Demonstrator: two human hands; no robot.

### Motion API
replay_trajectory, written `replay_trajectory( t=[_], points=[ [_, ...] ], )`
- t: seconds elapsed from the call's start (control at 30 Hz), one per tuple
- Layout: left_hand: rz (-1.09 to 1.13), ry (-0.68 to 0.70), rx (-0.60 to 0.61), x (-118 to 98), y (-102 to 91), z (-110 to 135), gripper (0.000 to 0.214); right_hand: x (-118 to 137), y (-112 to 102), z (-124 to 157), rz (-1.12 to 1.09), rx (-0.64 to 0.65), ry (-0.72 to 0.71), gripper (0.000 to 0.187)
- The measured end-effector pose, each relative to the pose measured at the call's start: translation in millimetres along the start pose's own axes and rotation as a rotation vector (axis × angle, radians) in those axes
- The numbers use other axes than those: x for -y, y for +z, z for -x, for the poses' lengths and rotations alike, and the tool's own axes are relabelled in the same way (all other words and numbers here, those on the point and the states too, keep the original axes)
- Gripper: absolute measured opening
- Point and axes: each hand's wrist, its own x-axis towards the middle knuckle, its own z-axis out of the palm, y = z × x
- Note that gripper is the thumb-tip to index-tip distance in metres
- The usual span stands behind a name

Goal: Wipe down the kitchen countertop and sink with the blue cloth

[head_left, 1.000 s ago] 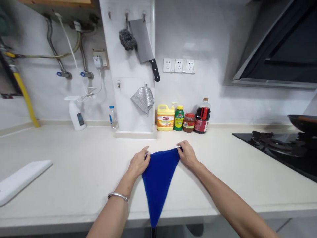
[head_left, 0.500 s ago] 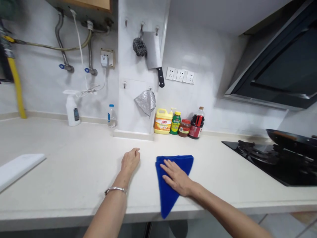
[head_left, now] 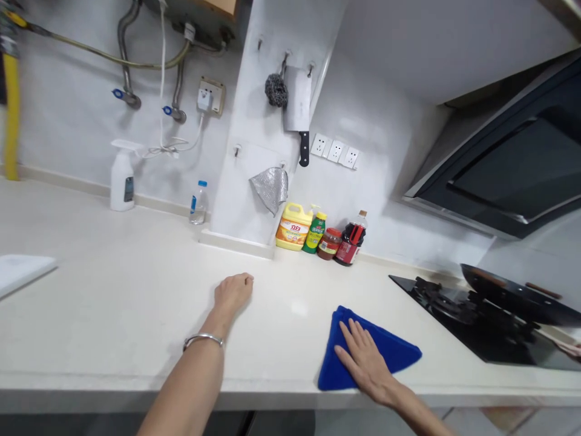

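Observation:
My right hand (head_left: 364, 358) lies flat on a folded blue cloth (head_left: 394, 348), fingers stretched out and pressing it against the countertop (head_left: 149, 315). The cloth makes a rough triangle, with one corner pointing right toward the stove. To the left, my left hand (head_left: 233, 292) rests on the countertop as a loose fist, and I see nothing in it. A silver bangle (head_left: 203, 340) circles my left wrist.
Along the wall stand a yellow detergent jug (head_left: 293, 227), a green bottle (head_left: 315, 233), a red-lidded jar (head_left: 329, 244) and a dark sauce bottle (head_left: 349, 243). A cleaver (head_left: 297, 100) hangs above. The gas stove (head_left: 472, 318) carries a wok (head_left: 512, 293). A white board (head_left: 22, 271) lies left.
My right hand has slid the blue cloth to the right and turned it, so its point faces right instead of toward me. My left hand stays put. The view has tilted and shifted.

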Motion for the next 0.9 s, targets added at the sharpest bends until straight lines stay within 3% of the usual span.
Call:
replay_trajectory(
  t=[0.13, 0.23, 0.37, 0.5, 0.6, 0.7, 0.8, 0.9],
  points=[
    [-0.025, -0.053, 0.005, -6, 1.7, -1, 0.051, 38, -11, -3, -0.019, 0.055, -0.091, 0.088],
    [-0.036, -0.077, 0.016, -9, 1.7, -2, 0.052, 81, -22, -17, -0.063, 0.111, -0.267, 0.088],
    [-0.035, -0.106, 0.041, -9, 0.1, -6, 0.055, 135, -28, -60, -0.126, 0.138, -0.539, 0.086],
    [-0.016, -0.151, 0.053, -7, -3.1, -10, 0.056, 163, -24, -119, -0.170, 0.107, -0.590, 0.088],
    [-0.001, -0.181, 0.048, -4, -6.1, -14, 0.057, 159, -21, -159, -0.183, 0.074, -0.547, 0.089],
    [0.008, -0.188, 0.064, 0, -9.4, -17, 0.055, 134, -19, -189, -0.186, 0.060, -0.509, 0.088],
    [0.015, -0.186, 0.087, 2, -12.3, -19, 0.053, 93, -16, -211, -0.168, 0.037, -0.422, 0.084],
    [0.050, -0.182, 0.092, 3, -13.5, -21, 0.051, 37, -15, -220, -0.110, 0.014, -0.230, 0.080]
  ],
)
